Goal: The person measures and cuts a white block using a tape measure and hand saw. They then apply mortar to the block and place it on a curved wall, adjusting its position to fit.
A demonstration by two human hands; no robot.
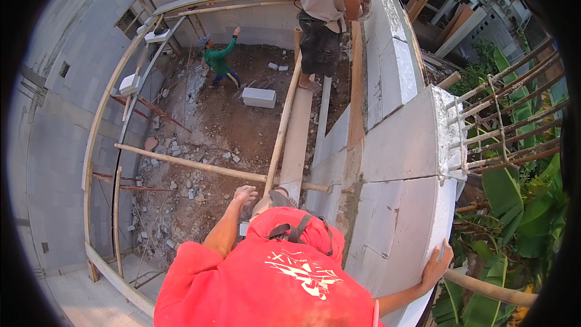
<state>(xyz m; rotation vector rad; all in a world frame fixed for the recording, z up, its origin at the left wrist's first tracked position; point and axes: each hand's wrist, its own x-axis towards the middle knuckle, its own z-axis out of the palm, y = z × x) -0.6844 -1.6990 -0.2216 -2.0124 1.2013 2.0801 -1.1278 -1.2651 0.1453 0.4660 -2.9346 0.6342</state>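
Note:
My left hand [244, 195] is held out over the rubble floor, beside an upright-slanting bamboo pole [283, 128]. Its fingers are loosely bent and apart, and I see nothing in them. At the lower right, my right hand [437, 266] rests against the outer edge of the pale block wall [396, 212], with fingers spread. Wall blocks in light grey, with thin joints, run from there to the back. My red shirt [260, 284] with a pale print fills the lower middle. A shoe [279, 194] shows beyond it, by a narrow plank [296, 133].
A person [327, 12] in a beige shirt stands on the plank ahead; another in green [219, 57] is below. A white block [259, 97] lies on the dirt. Rusty bars [508, 115] jut out right. Bamboo poles [193, 161] frame the left; banana leaves [505, 197] grow outside.

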